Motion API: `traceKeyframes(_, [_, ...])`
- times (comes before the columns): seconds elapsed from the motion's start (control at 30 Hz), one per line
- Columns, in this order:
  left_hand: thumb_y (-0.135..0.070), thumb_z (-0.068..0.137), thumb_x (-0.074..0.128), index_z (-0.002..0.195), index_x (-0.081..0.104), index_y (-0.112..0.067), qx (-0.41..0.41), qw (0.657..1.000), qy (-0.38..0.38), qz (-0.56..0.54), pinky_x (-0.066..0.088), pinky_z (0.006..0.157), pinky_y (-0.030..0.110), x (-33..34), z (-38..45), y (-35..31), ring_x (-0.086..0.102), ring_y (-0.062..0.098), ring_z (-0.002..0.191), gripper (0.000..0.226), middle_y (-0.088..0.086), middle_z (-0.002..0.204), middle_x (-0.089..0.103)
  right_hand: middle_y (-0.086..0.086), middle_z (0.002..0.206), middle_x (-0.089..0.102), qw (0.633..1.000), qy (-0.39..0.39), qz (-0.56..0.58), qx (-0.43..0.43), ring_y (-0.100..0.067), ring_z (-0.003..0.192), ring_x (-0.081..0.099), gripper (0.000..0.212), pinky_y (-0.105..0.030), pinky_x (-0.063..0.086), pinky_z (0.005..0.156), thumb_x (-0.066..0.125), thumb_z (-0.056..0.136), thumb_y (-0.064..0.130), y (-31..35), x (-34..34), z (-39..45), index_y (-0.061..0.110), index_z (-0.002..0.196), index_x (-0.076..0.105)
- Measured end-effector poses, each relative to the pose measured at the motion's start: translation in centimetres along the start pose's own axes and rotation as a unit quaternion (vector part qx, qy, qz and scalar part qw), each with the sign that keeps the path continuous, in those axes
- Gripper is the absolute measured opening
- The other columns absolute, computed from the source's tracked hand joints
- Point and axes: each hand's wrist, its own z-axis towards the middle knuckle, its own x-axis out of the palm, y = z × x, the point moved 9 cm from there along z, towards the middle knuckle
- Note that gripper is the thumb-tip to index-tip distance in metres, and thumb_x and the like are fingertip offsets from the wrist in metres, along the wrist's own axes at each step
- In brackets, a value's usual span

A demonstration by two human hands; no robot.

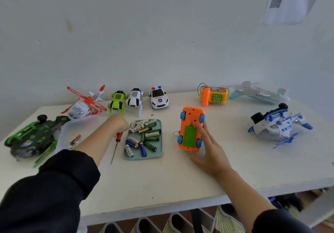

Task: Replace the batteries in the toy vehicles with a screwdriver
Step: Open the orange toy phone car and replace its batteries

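Orange toy car lies belly-up toward the middle of the table, green battery cover facing up, blue wheels in the air. Right hand rests along its right flank, fingers nearly straight and touching the body rather than wrapped round it; a steadying touch, not a real hold. Left hand is clenched round the red handle of the screwdriver, shaft pointing back toward the near edge, tip low over the table, well apart from the car.

Risks from here, as I judge them:
- The car sits on its curved roof. With only a light side touch, the driver's downward push could rock or skid it and the tip could jump out of the screw.
- I cannot make out the cover screw at this size; once loosened, so small a screw could roll toward the near edge and drop.
- The driver must cross over the teal tray of loose batteries just left of the car; a knock could scatter them. Used and fresh cells may be mixed there; I cannot tell which is which.

Farther back: a clear plastic lid and a black-green vehicle at the left edge, and a white-blue helicopter upside down toward the right edge. Along the far edge stand a red-white helicopter, a green robot dog, a white robot dog, a police car, a yellow toy phone and a white plane.
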Motion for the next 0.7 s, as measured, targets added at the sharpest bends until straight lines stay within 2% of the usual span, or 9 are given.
traceKeyframes(0.1, [-0.005,0.092,0.046,0.101,0.053,0.002,0.051,0.991,-0.073,-0.104,0.038,0.056,0.029,-2.8,-1.2,-2.9,0.044,0.019,0.060,0.014,0.010,0.071,0.047,0.005,0.152,0.012,1.000,0.000,-0.002,-0.020,-0.032,0.116,0.056,0.095,-0.029,0.051,0.075,0.069,0.074,0.017,-0.1,0.1,0.0,0.036,0.148,0.011])
traceKeyframes(0.17, [-0.009,0.093,0.047,0.113,0.050,-0.003,0.114,0.971,-0.091,-0.191,0.038,0.053,0.028,-4.0,-3.5,-6.1,0.046,0.017,0.061,0.021,0.010,0.081,0.054,0.006,0.153,0.011,1.000,0.005,0.004,-0.023,-0.032,0.114,0.058,0.093,-0.031,0.052,0.075,0.061,0.072,0.024,0.0,0.3,0.0,0.040,0.144,0.004])
traceKeyframes(0.27, [-0.018,0.097,0.045,0.117,0.039,-0.013,0.228,0.921,-0.103,-0.299,0.043,0.044,0.023,-4.8,-8.9,-11.2,0.055,0.016,0.064,0.021,0.010,0.096,0.061,0.007,0.152,0.010,1.000,0.006,0.002,-0.031,-0.032,0.107,0.061,0.093,-0.034,0.054,0.073,0.057,0.073,0.029,0.3,0.2,0.0,0.050,0.141,-0.003])
traceKeyframes(0.33, [-0.016,0.098,0.043,0.109,0.036,-0.015,0.308,0.875,-0.116,-0.355,0.042,0.038,0.020,-4.8,-12.7,-13.7,0.056,0.015,0.052,0.014,0.009,0.086,0.065,0.003,0.151,0.016,0.999,-0.004,-0.009,-0.042,-0.031,0.098,0.065,0.089,-0.030,0.053,0.068,0.052,0.073,0.036,0.5,0.0,0.1,0.045,0.144,0.000])
traceKeyframes(0.4, [-0.010,0.096,0.044,0.103,0.035,-0.016,0.390,0.832,-0.149,-0.367,0.046,0.041,0.025,-4.5,-15.6,-14.9,0.057,0.015,0.049,0.013,0.012,0.078,0.064,-0.001,0.150,0.022,0.999,-0.006,-0.009,-0.044,-0.031,0.095,0.065,0.085,-0.028,0.053,0.066,0.048,0.072,0.038,0.4,-0.1,0.0,0.037,0.146,0.005])
traceKeyframes(0.47, [-0.011,0.095,0.045,0.102,0.036,-0.020,0.446,0.806,-0.191,-0.340,0.052,0.050,0.038,-3.7,-17.0,-15.2,0.061,0.019,0.053,0.015,0.017,0.077,0.061,-0.002,0.149,0.026,0.999,-0.009,-0.003,-0.047,-0.029,0.098,0.065,0.084,-0.027,0.052,0.068,0.048,0.073,0.039,0.3,-0.2,0.0,0.036,0.146,0.007])
traceKeyframes(0.53, [-0.017,0.092,0.045,0.104,0.036,-0.024,0.459,0.791,-0.227,-0.335,0.051,0.054,0.048,-3.4,-17.1,-14.6,0.061,0.025,0.056,0.016,0.017,0.077,0.060,-0.004,0.148,0.029,0.998,-0.021,-0.002,-0.054,-0.026,0.097,0.065,0.086,-0.024,0.051,0.067,0.049,0.074,0.038,0.5,-0.3,0.2,0.035,0.148,0.006])
traceKeyframes(0.7, [-0.027,0.091,0.043,0.112,0.038,-0.018,0.475,0.757,-0.286,-0.346,0.055,0.058,0.048,-3.7,-17.8,-14.3,0.066,0.025,0.065,0.023,0.008,0.082,0.060,-0.005,0.146,0.031,0.998,-0.034,0.002,-0.057,-0.027,0.093,0.067,0.078,-0.026,0.053,0.064,0.050,0.074,0.036,0.5,-0.6,0.4,0.023,0.145,0.019])
